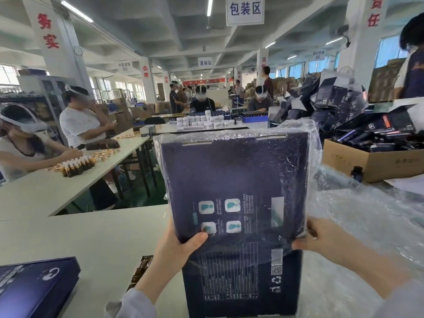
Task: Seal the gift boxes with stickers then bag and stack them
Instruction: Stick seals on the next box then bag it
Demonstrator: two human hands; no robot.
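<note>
A hanging sign (244, 9) overhead read 包装区, and a pillar (49, 31) carried 务实 in red. Over the table's (80, 237) near edge, the dark blue gift box (234, 180) stood upright, with a bubble bag (314, 157) over its upper part. Its back showed four pale icons, a QR code and a recycling mark; the fine print was too small to read. The left hand (179, 249) and right hand (321, 237) gripped its sides, thumbs in front and fingers hidden behind. The box's base was cut off from view. A second box (34, 288) lay at the near left corner, and a cardboard carton (371, 161) stood to the right.
</note>
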